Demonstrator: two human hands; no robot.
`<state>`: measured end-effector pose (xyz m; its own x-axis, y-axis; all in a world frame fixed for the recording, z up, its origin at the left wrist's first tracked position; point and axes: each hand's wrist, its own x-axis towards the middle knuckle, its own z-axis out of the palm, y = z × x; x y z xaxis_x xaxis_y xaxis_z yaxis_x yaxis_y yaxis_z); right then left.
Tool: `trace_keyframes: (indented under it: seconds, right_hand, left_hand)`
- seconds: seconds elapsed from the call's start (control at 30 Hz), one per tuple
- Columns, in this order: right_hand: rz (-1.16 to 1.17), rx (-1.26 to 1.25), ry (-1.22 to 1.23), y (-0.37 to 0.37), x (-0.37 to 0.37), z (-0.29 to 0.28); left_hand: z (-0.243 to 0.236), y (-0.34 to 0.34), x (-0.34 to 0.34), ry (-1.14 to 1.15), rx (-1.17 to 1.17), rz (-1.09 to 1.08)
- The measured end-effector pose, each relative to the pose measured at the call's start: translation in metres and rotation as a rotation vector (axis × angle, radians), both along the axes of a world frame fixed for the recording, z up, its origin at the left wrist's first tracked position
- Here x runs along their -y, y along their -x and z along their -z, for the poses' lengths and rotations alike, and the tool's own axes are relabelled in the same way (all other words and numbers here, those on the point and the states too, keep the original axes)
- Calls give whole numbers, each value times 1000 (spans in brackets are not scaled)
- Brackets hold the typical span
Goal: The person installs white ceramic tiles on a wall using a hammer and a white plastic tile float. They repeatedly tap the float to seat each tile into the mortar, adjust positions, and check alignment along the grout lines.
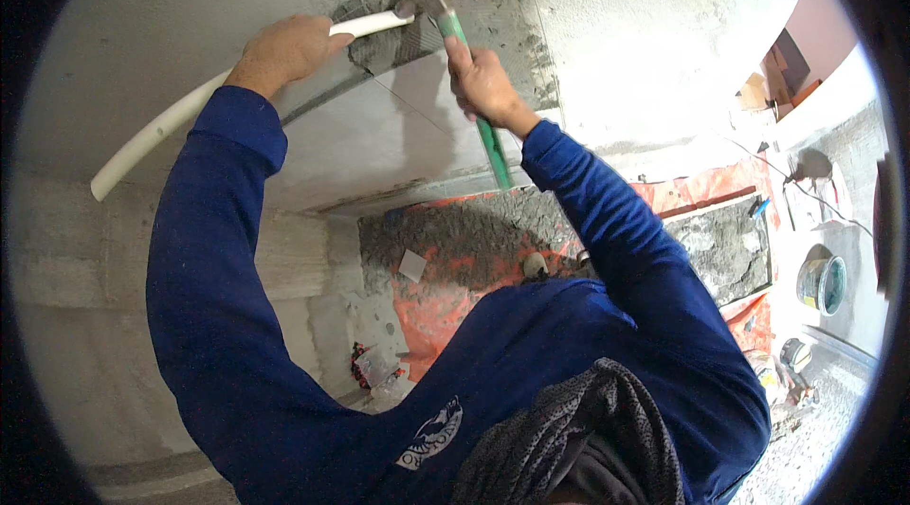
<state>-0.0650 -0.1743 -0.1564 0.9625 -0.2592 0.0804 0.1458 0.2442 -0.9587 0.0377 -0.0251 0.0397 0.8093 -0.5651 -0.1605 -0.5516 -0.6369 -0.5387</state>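
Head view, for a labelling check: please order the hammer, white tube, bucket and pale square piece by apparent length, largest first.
1. White tube, partly covered by the left hand
2. Hammer, partly covered by the right hand
3. Bucket
4. Pale square piece

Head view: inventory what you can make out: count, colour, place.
Pipe: one, white, upper left
Hammer: one, green handle, head at pipe's end
Rough patch: one, grey, top centre
Tiles: at least two, pale, below patch
Sheeting: count unclear, red, centre, right
Square piece: one, pale, centre
Bucket: one, teal inside, right
Cable: at least one, dark, right
Scarf: one, grey, bottom
Sleeves: two, blue, either side
Left hand: one, bare, around pipe
Right hand: one, bare, around handle
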Motion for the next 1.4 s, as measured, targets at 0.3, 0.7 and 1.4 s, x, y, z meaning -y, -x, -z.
trace_keyframes:
  seconds: [0.3,0.7,1.4]
  right_hand:
    - [-112,60,-210,11,-9,-10]
    - [168,86,310,105,51,-7]
    - [330,402,841,8,-14,-97]
  left_hand:
    - [1,-3,-7,19,17,-9]
    - [123,-5,-100,863,-83,53]
    - [96,-35,-111,863,-222,-14]
